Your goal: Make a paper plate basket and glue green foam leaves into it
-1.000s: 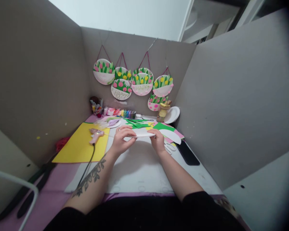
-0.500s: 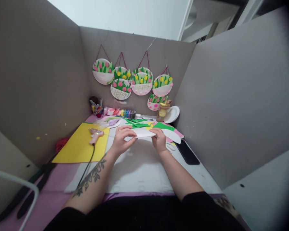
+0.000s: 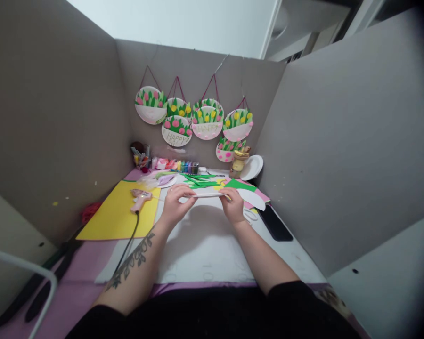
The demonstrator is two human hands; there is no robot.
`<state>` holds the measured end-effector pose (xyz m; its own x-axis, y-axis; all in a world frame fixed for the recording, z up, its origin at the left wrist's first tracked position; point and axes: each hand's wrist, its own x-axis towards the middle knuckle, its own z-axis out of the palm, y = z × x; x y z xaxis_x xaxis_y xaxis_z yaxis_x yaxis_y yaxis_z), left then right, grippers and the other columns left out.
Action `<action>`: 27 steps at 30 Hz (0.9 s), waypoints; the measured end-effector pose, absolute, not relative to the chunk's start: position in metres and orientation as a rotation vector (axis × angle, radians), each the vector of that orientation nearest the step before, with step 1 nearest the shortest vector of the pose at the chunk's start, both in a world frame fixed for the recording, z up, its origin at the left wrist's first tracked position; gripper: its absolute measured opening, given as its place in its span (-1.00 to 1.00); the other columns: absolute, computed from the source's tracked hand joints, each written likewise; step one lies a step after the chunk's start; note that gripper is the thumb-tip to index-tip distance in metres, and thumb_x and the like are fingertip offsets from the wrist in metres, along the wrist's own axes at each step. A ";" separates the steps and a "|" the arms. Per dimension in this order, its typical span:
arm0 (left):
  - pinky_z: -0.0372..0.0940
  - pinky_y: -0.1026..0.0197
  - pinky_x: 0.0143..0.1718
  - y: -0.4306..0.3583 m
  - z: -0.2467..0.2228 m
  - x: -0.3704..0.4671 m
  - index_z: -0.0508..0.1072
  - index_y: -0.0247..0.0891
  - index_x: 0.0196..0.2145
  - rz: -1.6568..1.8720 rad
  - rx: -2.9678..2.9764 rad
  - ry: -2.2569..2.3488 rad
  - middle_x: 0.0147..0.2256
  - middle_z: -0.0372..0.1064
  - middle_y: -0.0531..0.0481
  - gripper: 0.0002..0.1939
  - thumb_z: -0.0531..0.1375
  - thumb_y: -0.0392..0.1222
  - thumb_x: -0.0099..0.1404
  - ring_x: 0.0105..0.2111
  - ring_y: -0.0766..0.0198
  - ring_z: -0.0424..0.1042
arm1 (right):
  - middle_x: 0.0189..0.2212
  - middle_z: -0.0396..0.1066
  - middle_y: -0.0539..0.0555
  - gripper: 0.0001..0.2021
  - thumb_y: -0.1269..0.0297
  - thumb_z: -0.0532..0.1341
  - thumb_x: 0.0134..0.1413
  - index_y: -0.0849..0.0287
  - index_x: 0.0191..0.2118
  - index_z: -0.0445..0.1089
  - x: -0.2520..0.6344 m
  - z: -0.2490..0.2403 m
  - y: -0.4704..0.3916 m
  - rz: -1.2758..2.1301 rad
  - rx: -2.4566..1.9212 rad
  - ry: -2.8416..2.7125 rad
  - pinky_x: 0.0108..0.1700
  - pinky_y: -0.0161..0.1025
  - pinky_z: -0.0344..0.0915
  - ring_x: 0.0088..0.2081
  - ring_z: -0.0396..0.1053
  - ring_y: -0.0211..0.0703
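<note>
Between my two hands, a white paper plate (image 3: 207,194) is held up above the white table cover, seen almost edge-on. My left hand (image 3: 178,202) pinches its left end, thumb below and fingers over the top. At the other end my right hand (image 3: 232,203) grips it between thumb and fingers. Just behind the plate lie cut green paper leaves (image 3: 201,181). A white half plate (image 3: 252,199) rests beside my right hand, with white-handled scissors (image 3: 250,215) close by.
At left, a pink glue gun (image 3: 140,200) with a black cord lies on yellow sheets (image 3: 116,216). A dark phone (image 3: 275,224) is at right. Paint bottles (image 3: 187,166), a pen holder (image 3: 140,156) and stacked plates (image 3: 252,167) stand at the back, below hanging flower plates (image 3: 207,123).
The plate has tipped, so less of its white face shows and it looks thinner. My left hand's fingers have shifted slightly along with it.
</note>
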<state>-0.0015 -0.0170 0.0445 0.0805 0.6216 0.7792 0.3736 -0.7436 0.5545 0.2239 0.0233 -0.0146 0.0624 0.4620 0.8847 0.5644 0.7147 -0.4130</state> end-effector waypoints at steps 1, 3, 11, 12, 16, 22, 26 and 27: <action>0.23 0.09 -0.06 -0.015 0.043 -0.002 0.48 -0.22 -0.46 1.737 2.066 1.054 -0.41 0.48 -0.04 -0.89 0.24 -0.15 0.14 -0.22 0.16 0.41 | -0.38 0.47 0.06 -0.88 0.24 0.20 0.11 0.12 -0.38 0.44 0.222 -0.013 0.022 -0.061 -0.873 -1.547 -0.17 -0.14 0.29 -0.27 0.38 -0.11; 0.25 0.12 -0.11 -0.012 0.041 -0.004 0.48 -0.23 -0.42 1.712 1.918 1.179 -0.37 0.47 -0.04 -0.87 0.24 -0.12 0.13 -0.25 0.17 0.42 | -0.43 0.44 0.04 -0.87 0.23 0.21 0.09 0.13 -0.42 0.42 0.220 -0.009 0.018 -0.011 -0.905 -1.517 -0.21 -0.17 0.28 -0.32 0.36 -0.14; 0.20 0.09 -0.04 -0.007 0.040 -0.008 0.47 -0.22 -0.26 1.592 1.818 1.354 -0.22 0.46 -0.05 -0.77 0.23 -0.13 0.09 -0.14 0.11 0.39 | -0.48 0.38 0.01 -0.88 0.26 0.21 0.08 0.14 -0.44 0.39 0.214 0.001 0.009 0.015 -0.880 -1.548 -0.26 -0.23 0.21 -0.40 0.27 -0.20; 0.19 0.08 -0.02 -0.007 0.040 -0.009 0.46 -0.22 -0.25 1.603 1.835 1.340 -0.19 0.46 -0.05 -0.75 0.24 -0.12 0.09 -0.11 0.11 0.38 | -0.49 0.36 0.00 -0.86 0.25 0.21 0.08 0.15 -0.45 0.38 0.214 0.001 0.009 0.024 -0.894 -1.547 -0.27 -0.24 0.20 -0.41 0.25 -0.21; 0.16 0.04 0.02 -0.006 0.039 -0.010 0.38 -0.20 -0.09 1.621 1.871 1.278 -0.09 0.41 -0.09 -0.59 0.26 -0.12 0.08 -0.03 0.10 0.34 | -0.54 0.29 -0.03 -0.82 0.21 0.18 0.07 0.17 -0.46 0.37 0.214 0.000 0.008 0.172 -1.007 -1.498 -0.35 -0.28 0.17 -0.46 0.21 -0.24; 0.18 0.09 -0.05 -0.005 0.037 -0.007 0.31 -0.20 -0.04 1.745 1.701 1.335 -0.04 0.33 -0.12 -0.49 0.30 -0.12 0.03 -0.04 0.12 0.33 | -0.45 0.36 -0.01 -0.76 0.11 0.19 0.02 0.21 -0.34 0.39 0.217 -0.001 0.015 0.449 -1.054 -1.263 -0.31 -0.30 0.19 -0.39 0.26 -0.22; 0.23 0.23 -0.32 -0.011 0.034 0.006 0.39 -0.28 -0.36 1.610 1.353 1.205 -0.44 0.35 0.00 -0.77 0.22 -0.06 0.13 -0.40 0.27 0.36 | -0.43 0.32 -0.02 -0.80 0.17 0.22 0.00 0.20 -0.32 0.34 0.218 -0.002 0.019 0.437 -0.975 -1.091 -0.27 -0.28 0.21 -0.39 0.25 -0.24; 0.23 0.25 -0.37 -0.013 0.033 0.011 0.40 -0.30 -0.40 1.469 1.246 1.113 -0.48 0.34 0.00 -0.78 0.21 -0.06 0.16 -0.44 0.30 0.36 | -0.43 0.31 -0.02 -0.82 0.19 0.22 0.01 0.19 -0.32 0.32 0.216 -0.003 0.018 0.402 -0.956 -1.088 -0.27 -0.27 0.22 -0.39 0.25 -0.24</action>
